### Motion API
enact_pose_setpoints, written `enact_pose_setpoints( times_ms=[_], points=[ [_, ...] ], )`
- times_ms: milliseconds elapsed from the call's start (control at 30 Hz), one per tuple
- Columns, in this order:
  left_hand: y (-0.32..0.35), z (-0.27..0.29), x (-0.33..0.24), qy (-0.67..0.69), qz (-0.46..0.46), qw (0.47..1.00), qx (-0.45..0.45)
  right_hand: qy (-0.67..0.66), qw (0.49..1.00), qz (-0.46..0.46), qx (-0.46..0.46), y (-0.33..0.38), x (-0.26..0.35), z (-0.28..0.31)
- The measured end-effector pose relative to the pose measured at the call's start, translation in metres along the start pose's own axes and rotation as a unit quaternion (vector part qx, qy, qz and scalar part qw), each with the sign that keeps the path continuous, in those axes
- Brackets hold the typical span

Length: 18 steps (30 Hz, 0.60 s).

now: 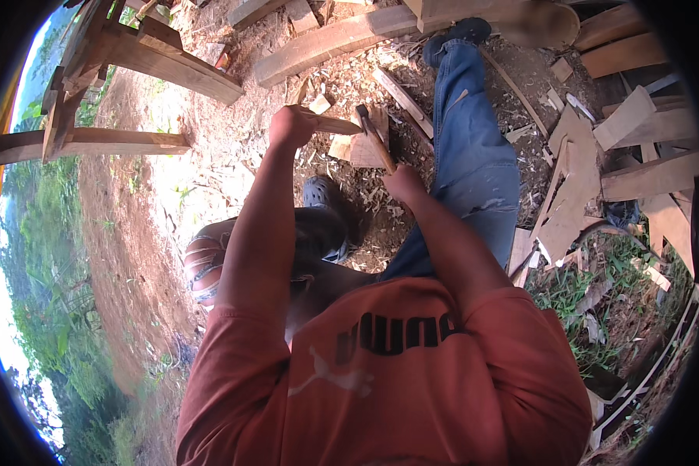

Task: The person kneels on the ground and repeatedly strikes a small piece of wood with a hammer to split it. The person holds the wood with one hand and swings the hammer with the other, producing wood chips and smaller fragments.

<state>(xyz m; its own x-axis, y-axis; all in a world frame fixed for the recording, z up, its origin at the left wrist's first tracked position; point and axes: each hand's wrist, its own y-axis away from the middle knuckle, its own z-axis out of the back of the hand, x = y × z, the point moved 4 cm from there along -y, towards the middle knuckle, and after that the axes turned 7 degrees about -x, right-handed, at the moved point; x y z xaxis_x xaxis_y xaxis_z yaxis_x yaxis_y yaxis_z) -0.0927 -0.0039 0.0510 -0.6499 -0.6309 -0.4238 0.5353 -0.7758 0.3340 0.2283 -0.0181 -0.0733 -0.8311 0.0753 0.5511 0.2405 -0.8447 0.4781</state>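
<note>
My left hand [291, 126] is closed around one end of a narrow piece of wood [335, 125]. That piece points right, over a wooden block [371, 146] on the ground. In my right hand [404, 183] is the wooden handle of a short striking tool [378, 145]. Its small dark metal head is at the right end of the wood piece, apparently against it; whether it is a hammer or a hatchet I cannot tell. Another pale wood piece [339, 146] shows beside the block.
Wood chips litter the dirt between my outstretched right leg [474, 147] and bent left leg. A thick curved beam [334, 45] lies ahead. A wooden frame [171, 66] stands at left. Boards and offcuts [571, 186] pile up at right, beside grass.
</note>
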Motion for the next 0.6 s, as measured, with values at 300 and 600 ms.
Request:
enact_pose_setpoints(
  times_ms=[300,600],
  points=[
    [-0.015,-0.013,0.019,-0.014,-0.05,0.999,-0.013,-0.217,0.973,0.05,-0.055,-0.005,0.046,0.029],
    [-0.002,-0.005,0.0,-0.011,-0.005,1.0,0.011,-0.071,0.997,0.008,-0.011,-0.004,0.007,0.007]
  ],
)
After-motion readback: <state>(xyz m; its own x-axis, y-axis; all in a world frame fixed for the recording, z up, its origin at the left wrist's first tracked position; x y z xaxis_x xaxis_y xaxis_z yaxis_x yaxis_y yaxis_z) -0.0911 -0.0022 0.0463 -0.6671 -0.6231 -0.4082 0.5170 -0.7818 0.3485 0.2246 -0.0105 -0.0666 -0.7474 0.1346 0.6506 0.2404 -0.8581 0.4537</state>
